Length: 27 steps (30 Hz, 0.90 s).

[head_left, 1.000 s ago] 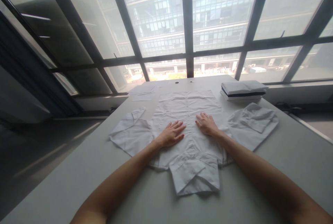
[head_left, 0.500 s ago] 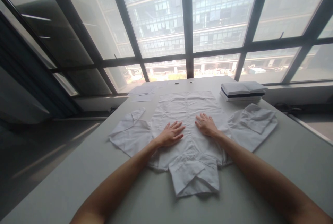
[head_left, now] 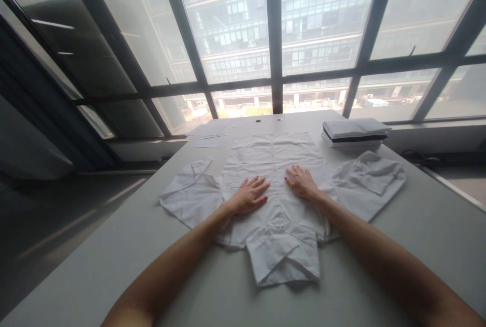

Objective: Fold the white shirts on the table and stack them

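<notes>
A white button-up shirt [head_left: 271, 157] lies spread on the table, its collar [head_left: 284, 261] toward me and its hem at the far end. Its left-side sleeve [head_left: 192, 190] and right-side sleeve [head_left: 370, 185] stretch out to either side, loosely creased. Left of the button line, my left hand [head_left: 248, 195] rests flat on the cloth with fingers spread. My right hand [head_left: 301, 181] lies flat on the shirt's other half, slightly farther away, fingers extended. Neither hand grips anything. Wrinkles run across the shirt's body.
The white table [head_left: 102, 261] carries a stack of folded clothes [head_left: 355, 132], white with a dark layer, at the far right. White paper sheets [head_left: 207, 134] lie at the far left. Beyond the table stand tall windows [head_left: 228, 18]; a dark curtain [head_left: 49, 94] hangs on the left.
</notes>
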Motion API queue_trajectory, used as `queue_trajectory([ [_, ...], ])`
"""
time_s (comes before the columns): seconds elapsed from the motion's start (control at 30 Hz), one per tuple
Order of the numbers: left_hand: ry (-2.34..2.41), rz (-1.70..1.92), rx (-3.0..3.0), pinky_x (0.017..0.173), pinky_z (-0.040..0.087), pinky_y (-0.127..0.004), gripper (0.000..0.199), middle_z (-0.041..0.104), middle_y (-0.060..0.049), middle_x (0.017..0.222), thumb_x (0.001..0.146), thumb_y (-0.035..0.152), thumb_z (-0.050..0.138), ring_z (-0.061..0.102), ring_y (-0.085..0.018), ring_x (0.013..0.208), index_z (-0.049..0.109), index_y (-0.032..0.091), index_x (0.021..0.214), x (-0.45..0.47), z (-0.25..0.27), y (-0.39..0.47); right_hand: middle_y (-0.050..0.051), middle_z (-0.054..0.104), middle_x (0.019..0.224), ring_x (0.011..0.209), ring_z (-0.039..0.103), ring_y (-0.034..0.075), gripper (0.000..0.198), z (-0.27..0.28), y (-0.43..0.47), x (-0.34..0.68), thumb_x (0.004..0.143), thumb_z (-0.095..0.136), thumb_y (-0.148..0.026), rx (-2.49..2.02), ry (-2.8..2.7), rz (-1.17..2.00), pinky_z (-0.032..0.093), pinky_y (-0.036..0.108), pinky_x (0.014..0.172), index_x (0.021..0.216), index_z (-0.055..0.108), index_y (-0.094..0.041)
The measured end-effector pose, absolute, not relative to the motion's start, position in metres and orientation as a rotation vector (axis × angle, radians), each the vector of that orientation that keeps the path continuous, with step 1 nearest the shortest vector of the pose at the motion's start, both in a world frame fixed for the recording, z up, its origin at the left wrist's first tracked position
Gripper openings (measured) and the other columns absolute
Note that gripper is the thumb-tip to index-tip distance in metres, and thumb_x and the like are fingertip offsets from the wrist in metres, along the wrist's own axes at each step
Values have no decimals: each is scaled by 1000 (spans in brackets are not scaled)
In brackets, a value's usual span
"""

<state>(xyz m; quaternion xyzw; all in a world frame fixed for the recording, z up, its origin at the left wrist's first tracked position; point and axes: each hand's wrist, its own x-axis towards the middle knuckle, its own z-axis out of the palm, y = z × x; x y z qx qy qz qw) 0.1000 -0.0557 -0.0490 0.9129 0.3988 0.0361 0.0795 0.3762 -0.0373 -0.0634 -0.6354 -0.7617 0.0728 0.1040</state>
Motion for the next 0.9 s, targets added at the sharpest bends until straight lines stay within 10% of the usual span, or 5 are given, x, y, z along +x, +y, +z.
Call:
queue_trajectory([
  [0.9,1979,165,2423,120,20,-71,58,28,-14,170,109,51,33,24,-40,156,42,25,159,66,-52,-31,17,32,168,157,23,32,57,-63,-38,376,107,35,-43,-1879,-2251,216,18,54,124,157,43,-18],
])
